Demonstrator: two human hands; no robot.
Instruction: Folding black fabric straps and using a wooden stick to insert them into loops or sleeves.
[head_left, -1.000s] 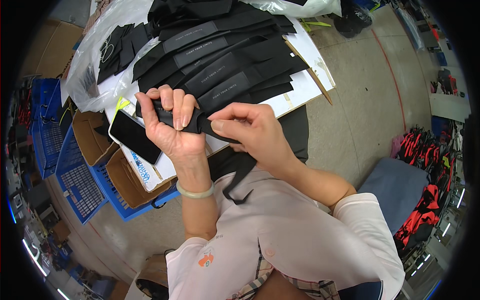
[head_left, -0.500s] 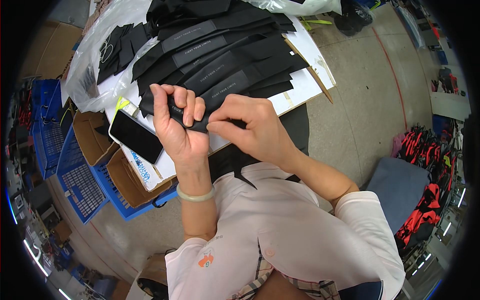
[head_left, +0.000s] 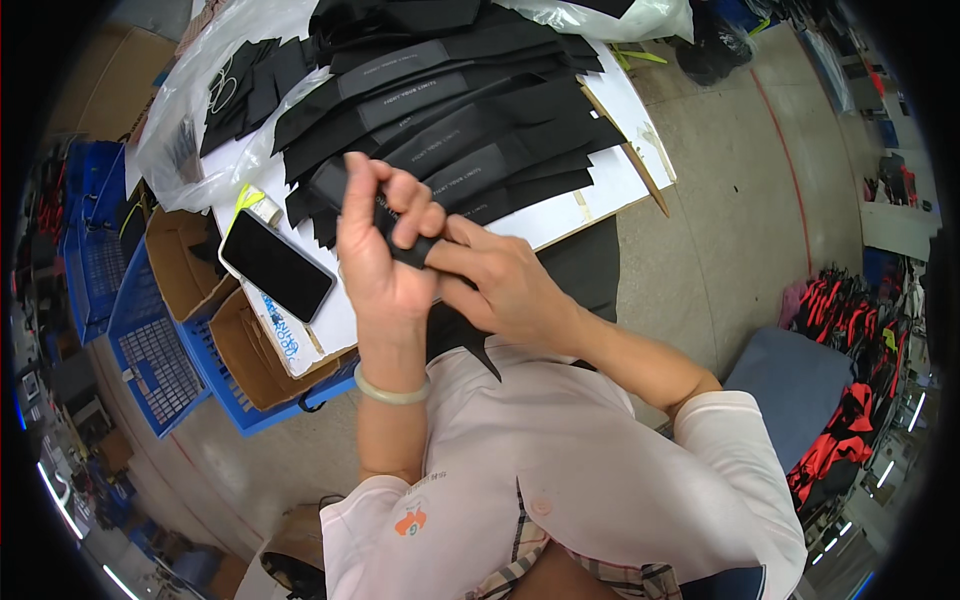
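My left hand (head_left: 375,265), palm up with a pale bangle at the wrist, curls its fingers round a black fabric band (head_left: 411,253) with light print on it. At the band's near end is my right hand (head_left: 510,285), its bent fingers closed against the fabric; the fingertips are partly hidden, as if at or inside the end's opening. Just beyond both hands, long black printed bands (head_left: 470,125) lie in overlapping rows on the white table (head_left: 645,150).
A phone (head_left: 278,265) lies left of my hands, beside a yellow-green and white item (head_left: 258,205). Smaller black pieces (head_left: 255,95) rest by clear plastic (head_left: 170,150). Cardboard boxes (head_left: 265,350) and blue baskets (head_left: 155,365) stand at the left. A wooden strip (head_left: 645,180) edges the table's right.
Both hands have shifted slightly right with the band. My right fingers have moved from pinching the band's edge to pressing further against its near end.
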